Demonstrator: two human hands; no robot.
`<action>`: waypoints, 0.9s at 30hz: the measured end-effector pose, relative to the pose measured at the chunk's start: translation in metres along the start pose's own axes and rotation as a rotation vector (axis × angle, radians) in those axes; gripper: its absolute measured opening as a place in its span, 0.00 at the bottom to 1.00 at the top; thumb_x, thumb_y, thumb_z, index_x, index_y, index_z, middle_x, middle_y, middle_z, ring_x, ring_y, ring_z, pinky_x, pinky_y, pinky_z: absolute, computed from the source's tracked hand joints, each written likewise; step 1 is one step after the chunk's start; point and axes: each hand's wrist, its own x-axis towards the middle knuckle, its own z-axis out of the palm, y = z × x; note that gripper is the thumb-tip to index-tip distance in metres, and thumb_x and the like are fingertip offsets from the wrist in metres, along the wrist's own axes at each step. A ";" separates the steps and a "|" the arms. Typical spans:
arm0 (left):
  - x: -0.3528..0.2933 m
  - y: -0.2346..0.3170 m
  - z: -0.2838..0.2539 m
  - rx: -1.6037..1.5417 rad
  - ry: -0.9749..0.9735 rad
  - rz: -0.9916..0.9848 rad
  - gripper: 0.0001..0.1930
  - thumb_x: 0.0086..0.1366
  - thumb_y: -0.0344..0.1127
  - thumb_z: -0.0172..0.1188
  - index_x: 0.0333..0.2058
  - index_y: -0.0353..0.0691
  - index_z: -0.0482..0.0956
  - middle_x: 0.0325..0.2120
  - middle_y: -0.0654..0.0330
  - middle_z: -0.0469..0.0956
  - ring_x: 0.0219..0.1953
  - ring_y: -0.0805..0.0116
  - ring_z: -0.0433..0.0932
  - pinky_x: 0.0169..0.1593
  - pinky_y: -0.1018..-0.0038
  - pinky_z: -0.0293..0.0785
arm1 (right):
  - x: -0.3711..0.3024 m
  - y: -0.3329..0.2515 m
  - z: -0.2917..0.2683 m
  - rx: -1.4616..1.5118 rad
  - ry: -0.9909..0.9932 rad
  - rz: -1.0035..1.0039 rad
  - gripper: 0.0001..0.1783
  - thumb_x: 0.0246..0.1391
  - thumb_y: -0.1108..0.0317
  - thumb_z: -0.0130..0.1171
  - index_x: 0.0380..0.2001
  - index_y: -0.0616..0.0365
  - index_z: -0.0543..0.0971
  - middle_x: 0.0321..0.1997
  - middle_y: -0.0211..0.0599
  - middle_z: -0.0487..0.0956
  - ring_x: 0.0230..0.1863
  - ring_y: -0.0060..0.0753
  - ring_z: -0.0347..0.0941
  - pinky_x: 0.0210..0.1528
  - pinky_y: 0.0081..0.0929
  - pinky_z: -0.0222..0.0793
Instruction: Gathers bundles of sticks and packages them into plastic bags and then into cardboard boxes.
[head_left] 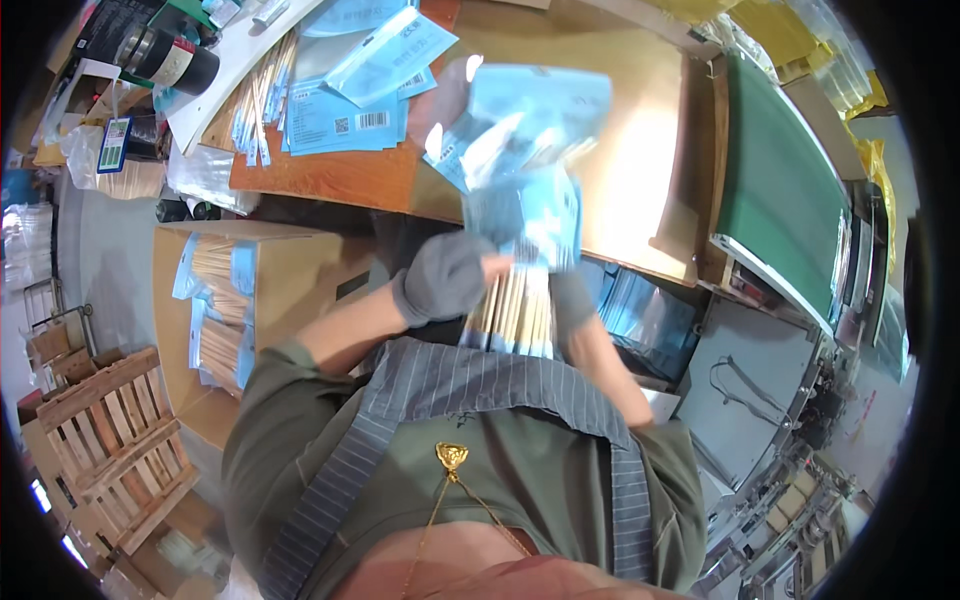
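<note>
In front of my chest I hold a blue plastic packet of thin wooden sticks; the sticks show at its lower part, with bluish tips pointing toward me. My left hand, in a grey fingerless glove, is closed on the packet's left side, bare fingertips against it. My right hand, gloved alike and partly hidden, grips its right side. Just beyond, a blurred blue packet overlaps the held one. Beside that packet is a blurred gloved hand, apparently another person's.
Flat blue packets and loose sticks lie on the wooden table. A cardboard box at left holds filled packets. More blue packets sit below the table's right edge. A dark flask stands far left.
</note>
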 end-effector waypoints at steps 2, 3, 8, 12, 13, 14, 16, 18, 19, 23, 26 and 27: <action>-0.035 0.027 -0.008 -0.100 -0.142 0.017 0.08 0.56 0.27 0.58 0.36 0.38 0.77 0.25 0.58 0.75 0.24 0.60 0.75 0.28 0.71 0.72 | -0.117 -0.012 0.042 -0.585 0.048 -0.138 0.24 0.60 0.63 0.54 0.57 0.59 0.68 0.53 0.39 0.74 0.47 0.28 0.73 0.46 0.28 0.72; -0.042 0.038 -0.005 -0.216 -0.210 0.011 0.06 0.58 0.27 0.57 0.35 0.37 0.77 0.26 0.58 0.75 0.24 0.60 0.76 0.28 0.71 0.72 | -0.141 -0.013 0.027 -0.847 0.058 -0.208 0.24 0.57 0.60 0.58 0.54 0.60 0.71 0.47 0.41 0.77 0.43 0.29 0.75 0.42 0.28 0.72; 0.057 0.047 -0.018 -0.172 0.063 -0.338 0.05 0.62 0.32 0.55 0.34 0.37 0.76 0.26 0.55 0.76 0.27 0.61 0.77 0.33 0.71 0.73 | -0.129 -0.092 0.088 -1.632 0.443 -1.008 0.16 0.42 0.65 0.71 0.20 0.60 0.72 0.16 0.34 0.69 0.20 0.18 0.65 0.24 0.22 0.62; 0.165 0.028 -0.070 -0.022 -0.094 -0.335 0.07 0.62 0.31 0.55 0.36 0.35 0.77 0.29 0.60 0.78 0.31 0.70 0.76 0.38 0.75 0.72 | -0.136 -0.160 0.181 -1.497 0.208 -1.364 0.10 0.45 0.72 0.62 0.31 0.59 0.73 0.20 0.36 0.72 0.21 0.27 0.68 0.26 0.26 0.65; 0.181 0.024 -0.088 -0.092 -0.105 -0.386 0.07 0.61 0.31 0.55 0.37 0.35 0.77 0.29 0.62 0.78 0.31 0.72 0.75 0.37 0.76 0.72 | -0.146 -0.166 0.198 -1.471 0.091 -1.333 0.07 0.47 0.71 0.59 0.32 0.58 0.73 0.20 0.37 0.73 0.21 0.30 0.70 0.27 0.28 0.66; 0.188 0.013 -0.102 -0.068 -0.066 -0.396 0.07 0.61 0.31 0.55 0.37 0.35 0.77 0.29 0.62 0.78 0.31 0.72 0.75 0.37 0.76 0.72 | -0.142 -0.173 0.216 -1.719 0.110 -1.378 0.06 0.50 0.70 0.56 0.32 0.59 0.73 0.20 0.37 0.74 0.21 0.30 0.71 0.27 0.28 0.67; 0.196 0.007 -0.126 0.183 -0.113 0.009 0.08 0.57 0.34 0.57 0.29 0.35 0.77 0.21 0.50 0.76 0.26 0.62 0.77 0.32 0.70 0.71 | -0.119 -0.200 0.237 -2.127 0.030 -1.412 0.10 0.54 0.67 0.49 0.33 0.62 0.74 0.20 0.37 0.75 0.23 0.23 0.72 0.26 0.24 0.66; 0.189 0.027 -0.144 0.237 -0.031 -0.096 0.07 0.56 0.34 0.58 0.29 0.35 0.77 0.21 0.50 0.76 0.27 0.61 0.77 0.33 0.69 0.71 | -0.124 -0.211 0.275 -1.897 -0.242 -1.112 0.10 0.50 0.64 0.51 0.31 0.60 0.74 0.22 0.46 0.75 0.24 0.42 0.72 0.29 0.32 0.67; 0.183 0.030 -0.155 0.249 0.022 -0.194 0.07 0.56 0.34 0.58 0.29 0.35 0.76 0.21 0.50 0.76 0.29 0.59 0.78 0.34 0.68 0.71 | -0.124 -0.209 0.289 -1.836 -0.357 -1.140 0.08 0.51 0.66 0.51 0.31 0.60 0.74 0.21 0.42 0.74 0.22 0.33 0.71 0.28 0.27 0.66; 0.112 0.040 -0.179 0.117 0.102 -0.512 0.16 0.52 0.41 0.59 0.35 0.35 0.80 0.23 0.58 0.79 0.25 0.68 0.77 0.33 0.70 0.73 | -0.129 -0.186 0.360 -1.707 -0.629 -0.893 0.04 0.52 0.72 0.48 0.27 0.55 0.74 0.21 0.21 0.68 0.23 0.11 0.64 0.24 0.12 0.59; 0.051 0.091 -0.218 0.102 0.004 -1.053 0.16 0.51 0.42 0.59 0.33 0.35 0.81 0.20 0.63 0.76 0.24 0.71 0.74 0.30 0.74 0.70 | -0.091 -0.128 0.416 -1.948 -0.860 -0.684 0.07 0.53 0.71 0.50 0.34 0.55 0.76 0.25 0.21 0.71 0.23 0.12 0.64 0.26 0.12 0.61; 0.024 0.104 -0.240 0.223 0.115 -1.044 0.19 0.53 0.45 0.59 0.36 0.36 0.80 0.22 0.61 0.76 0.25 0.70 0.75 0.31 0.74 0.71 | -0.088 -0.100 0.441 -1.950 -0.951 -0.659 0.07 0.53 0.71 0.50 0.34 0.55 0.76 0.25 0.21 0.71 0.23 0.12 0.64 0.26 0.12 0.61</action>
